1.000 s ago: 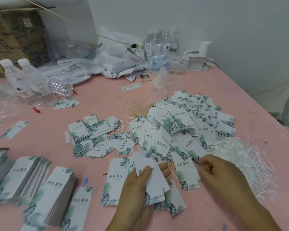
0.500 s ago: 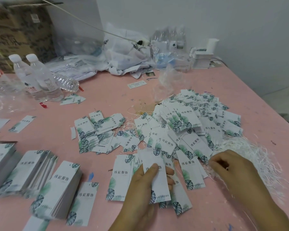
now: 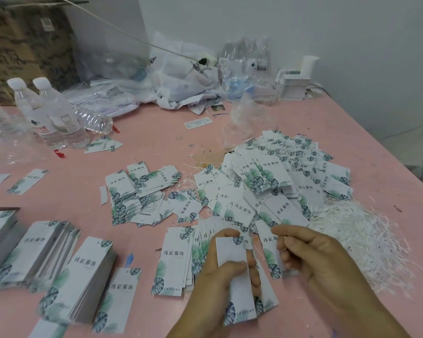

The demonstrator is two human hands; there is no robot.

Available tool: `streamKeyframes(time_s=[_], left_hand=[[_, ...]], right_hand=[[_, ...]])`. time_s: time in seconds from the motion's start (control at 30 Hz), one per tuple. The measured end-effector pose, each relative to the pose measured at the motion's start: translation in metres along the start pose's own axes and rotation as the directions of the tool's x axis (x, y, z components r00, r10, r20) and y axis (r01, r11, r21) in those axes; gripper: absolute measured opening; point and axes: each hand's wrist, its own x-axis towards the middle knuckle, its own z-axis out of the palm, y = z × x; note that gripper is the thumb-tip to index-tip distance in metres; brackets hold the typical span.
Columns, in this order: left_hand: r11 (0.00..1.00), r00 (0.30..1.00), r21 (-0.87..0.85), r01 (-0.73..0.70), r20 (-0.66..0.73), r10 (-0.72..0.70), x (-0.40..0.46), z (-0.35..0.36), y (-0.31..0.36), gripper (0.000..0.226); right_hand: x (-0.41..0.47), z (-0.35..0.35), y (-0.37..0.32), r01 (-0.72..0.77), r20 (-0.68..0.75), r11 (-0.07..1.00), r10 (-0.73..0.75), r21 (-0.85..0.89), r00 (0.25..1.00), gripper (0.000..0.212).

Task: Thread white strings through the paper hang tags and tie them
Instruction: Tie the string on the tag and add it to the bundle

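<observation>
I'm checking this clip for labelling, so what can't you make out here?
- Head view: whether the right hand pinches a string; too thin, fingers curl over it.
- The hole in the tag held by the left hand; too small.
- Lower tag stack: blurred, text partly unreadable.

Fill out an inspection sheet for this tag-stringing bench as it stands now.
Surface: pink table, stained near the middle.
Job's things: loose pile of hang tags; neat tag stacks at left; heap of white strings at right.
Clutter: water bottles, plastic bags, small white box.
Hands: left hand holds one tag in a thumb-and-finger grip; right hand has its fingers curled beside it, a string pinch too small to confirm.
Cables: thin cord slants across the back.
Surroundings: white wall; cardboard boxes at back left.
</observation>
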Motion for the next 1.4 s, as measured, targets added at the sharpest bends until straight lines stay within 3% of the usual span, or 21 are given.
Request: streamKeyframes(time_s=[0.1, 0.17, 0.27, 0.33, 0.4, 0.6, 0.77, 0.93, 1.13, 1.3, 1.4], left_hand=[[1.0, 1.0, 0.018, -0.018, 0.019, 0.017, 0.0, -0.001, 0.002, 0.062], [0.997, 0.999, 0.063, -0.036, 0.031, 0.034, 0.001, -0.002, 0.003, 0.058], [0.977, 0.996, 0.195, -0.083, 0.036, 0.078, 0.003, -0.003, -0.001, 0.041], [0.968, 0.995, 0.23, -0.096, 0.037, 0.09, 0.003, -0.004, -0.003, 0.031], [0.967, 0.996, 0.241, -0.086, 0.026, 0.082, 0.003, -0.004, -0.003, 0.029], [0.941, 0.992, 0.32, -0.108, -0.024, 0.122, 0.003, -0.005, -0.006, 0.023], [0.898, 0.984, 0.413, -0.155, -0.015, 0.177, 0.001, -0.005, -0.005, 0.02], [0.818, 0.962, 0.52, -0.244, 0.02, 0.274, -0.002, -0.006, -0.006, 0.004], [0.699, 0.935, 0.646, -0.306, 0.067, 0.348, -0.002, -0.009, -0.009, 0.013], [0.813, 0.944, 0.516, -0.269, -0.028, 0.329, 0.0, -0.008, -0.001, 0.015], [0.903, 0.938, 0.358, -0.238, -0.157, 0.31, 0.003, -0.013, 0.009, 0.021]], right_hand=[[-0.005, 0.01, 0.008, 0.111, 0.011, 0.956, -0.112, -0.273, 0.994, 0.038], [-0.01, 0.018, 0.013, 0.197, 0.024, 0.886, -0.206, -0.419, 0.978, 0.035], [-0.013, 0.024, 0.02, 0.38, 0.091, 0.689, -0.418, -0.617, 0.904, 0.027], [-0.014, 0.027, 0.021, 0.484, 0.156, 0.584, -0.521, -0.651, 0.839, 0.025], [-0.014, 0.03, 0.021, 0.523, 0.175, 0.555, -0.559, -0.647, 0.81, 0.026], [-0.019, 0.033, 0.02, 0.55, 0.211, 0.575, -0.55, -0.606, 0.808, 0.035], [-0.02, 0.032, 0.024, 0.431, 0.073, 0.684, -0.486, -0.588, 0.871, 0.051], [-0.018, 0.029, 0.028, 0.404, 0.052, 0.71, -0.461, -0.578, 0.886, 0.042], [-0.016, 0.03, 0.028, 0.4, 0.097, 0.718, -0.425, -0.57, 0.9, 0.05], [-0.01, 0.013, 0.017, 0.374, 0.182, 0.543, -0.374, -0.752, 0.909, 0.029], [-0.001, -0.009, 0.009, 0.242, 0.089, 0.478, -0.32, -0.844, 0.943, 0.023]])
